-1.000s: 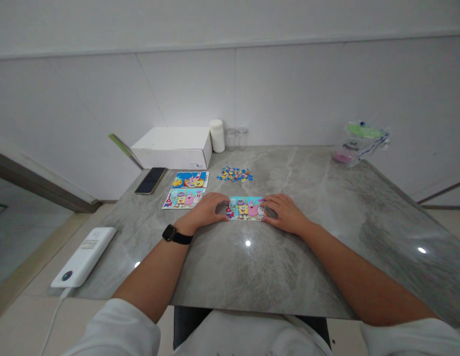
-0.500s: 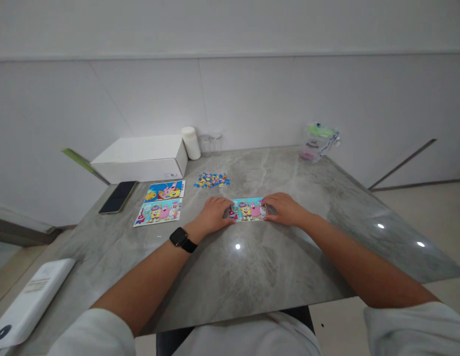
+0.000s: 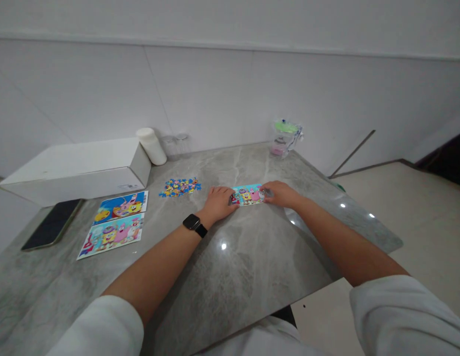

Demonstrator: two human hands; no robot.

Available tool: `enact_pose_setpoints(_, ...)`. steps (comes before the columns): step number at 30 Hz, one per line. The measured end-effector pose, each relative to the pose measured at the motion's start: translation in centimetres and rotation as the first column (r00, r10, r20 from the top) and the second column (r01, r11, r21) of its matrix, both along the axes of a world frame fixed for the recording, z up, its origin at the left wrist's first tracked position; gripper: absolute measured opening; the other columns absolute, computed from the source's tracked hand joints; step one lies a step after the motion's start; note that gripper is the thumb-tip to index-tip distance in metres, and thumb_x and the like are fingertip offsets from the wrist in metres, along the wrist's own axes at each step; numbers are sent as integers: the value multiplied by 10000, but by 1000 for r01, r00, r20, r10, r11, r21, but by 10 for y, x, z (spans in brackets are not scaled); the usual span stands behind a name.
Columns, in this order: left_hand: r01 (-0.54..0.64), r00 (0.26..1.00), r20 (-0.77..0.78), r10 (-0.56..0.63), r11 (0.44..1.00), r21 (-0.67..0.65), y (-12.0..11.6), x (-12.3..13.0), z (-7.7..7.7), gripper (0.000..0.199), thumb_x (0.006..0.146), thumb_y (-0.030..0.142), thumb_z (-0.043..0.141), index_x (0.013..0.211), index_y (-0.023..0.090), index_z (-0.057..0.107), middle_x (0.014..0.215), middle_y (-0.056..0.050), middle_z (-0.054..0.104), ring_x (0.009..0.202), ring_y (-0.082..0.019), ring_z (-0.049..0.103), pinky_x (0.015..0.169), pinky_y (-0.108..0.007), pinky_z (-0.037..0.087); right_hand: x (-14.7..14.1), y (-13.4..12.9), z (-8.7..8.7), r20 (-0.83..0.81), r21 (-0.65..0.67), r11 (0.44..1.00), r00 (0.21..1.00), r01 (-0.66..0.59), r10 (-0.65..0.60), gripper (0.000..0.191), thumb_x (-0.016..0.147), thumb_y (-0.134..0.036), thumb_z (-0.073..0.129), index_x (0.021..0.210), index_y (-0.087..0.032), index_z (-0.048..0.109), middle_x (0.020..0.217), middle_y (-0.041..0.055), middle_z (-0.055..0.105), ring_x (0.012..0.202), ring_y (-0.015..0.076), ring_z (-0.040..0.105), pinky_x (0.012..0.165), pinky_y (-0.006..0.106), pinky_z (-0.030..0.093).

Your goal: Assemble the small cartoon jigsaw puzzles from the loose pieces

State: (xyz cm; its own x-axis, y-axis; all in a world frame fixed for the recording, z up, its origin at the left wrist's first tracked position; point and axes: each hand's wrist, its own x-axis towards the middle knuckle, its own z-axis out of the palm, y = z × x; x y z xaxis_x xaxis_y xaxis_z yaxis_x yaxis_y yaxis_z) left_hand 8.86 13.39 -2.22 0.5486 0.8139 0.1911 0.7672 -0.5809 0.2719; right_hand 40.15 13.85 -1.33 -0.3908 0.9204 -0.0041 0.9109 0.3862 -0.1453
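Observation:
A small rectangular jigsaw puzzle [image 3: 248, 195] with bright cartoon figures lies flat on the table between my hands. My left hand [image 3: 219, 203], with a black watch above its wrist, grips the left short edge between thumb and fingers. At the opposite edge, my right hand [image 3: 282, 194] holds the puzzle the same way. My fingertips hide both ends of the picture. Left of my left hand is a heap of loose puzzle pieces [image 3: 181, 187], mostly blue and yellow. A picture card [image 3: 113, 232] with the same cartoon figures lies farther left, touching a blue picture card [image 3: 122, 206].
A black phone [image 3: 54, 225] lies at the left, in front of a long white box [image 3: 77, 165]. Beside the box stand a white bottle [image 3: 152, 147] and two clear glasses [image 3: 176, 145]. A plastic bag with green and pink contents [image 3: 284, 138] sits by the wall.
The view has turned to the right. Both hands have slid the puzzle right and slightly farther back across the table, away from the loose pieces, keeping their hold on its two ends.

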Motion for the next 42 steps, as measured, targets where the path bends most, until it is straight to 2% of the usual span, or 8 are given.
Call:
enact_pose_setpoints(6, -62, 997, 36, 62, 998, 12, 23, 13, -4, 423, 921, 450, 705, 1266, 208, 671, 1360, -146, 694, 1323, -376, 581, 1223, -648, 316, 5, 39, -1, 6, -19, 999, 999, 35, -35, 485, 865, -334, 764, 1346, -284, 721, 1410, 94, 714, 1297, 327, 652, 1110, 445, 493)
enact_pose_setpoints(11, -109, 989, 104, 106, 994, 18, 35, 14, -10, 418, 910, 420, 710, 1269, 211, 663, 1370, -154, 690, 1308, -378, 591, 1212, -641, 327, 0, 57, -12, -65, 14, 999, 997, 41, -40, 487, 867, -296, 721, 1354, -277, 714, 1420, 89, 706, 1290, 311, 655, 1109, 454, 501)
enact_pose_setpoints(19, -119, 978, 175, 109, 992, 50, 37, 11, -22, 508, 920, 419, 688, 1371, 203, 597, 1394, -147, 667, 1361, -348, 562, 1289, -620, 227, -12, 50, -33, -160, 183, 978, 985, 99, -70, 400, 953, -394, 638, 1306, -223, 715, 1359, 122, 712, 1250, 292, 639, 1119, 446, 461)
enact_pose_setpoints(24, -121, 976, 188, 110, 992, 47, 38, 11, -25, 537, 918, 433, 697, 1392, 206, 585, 1417, -152, 659, 1374, -348, 562, 1294, -608, 235, -13, 48, -41, -208, 205, 971, 975, 119, -75, 399, 982, -405, 597, 1323, -225, 701, 1362, 127, 701, 1241, 286, 631, 1116, 459, 456)
enact_pose_setpoints(36, -106, 971, 217, 99, 994, 20, 43, 6, -28, 602, 916, 493, 728, 1433, 229, 566, 1468, -156, 639, 1380, -365, 567, 1266, -630, 285, -16, 46, -42, -250, 231, 963, 965, 141, -81, 383, 998, -442, 574, 1290, -235, 712, 1354, 121, 698, 1249, 272, 634, 1116, 442, 473)
enact_pose_setpoints(42, -105, 964, 245, 98, 994, 14, 39, 5, -23, 549, 938, 475, 712, 1407, 220, 586, 1448, -142, 650, 1366, -335, 572, 1256, -578, 315, -14, 49, -46, -312, 274, 944, 946, 181, -90, 381, 1005, -458, 543, 1258, -235, 722, 1276, 126, 708, 1187, 270, 651, 1073, 440, 520)
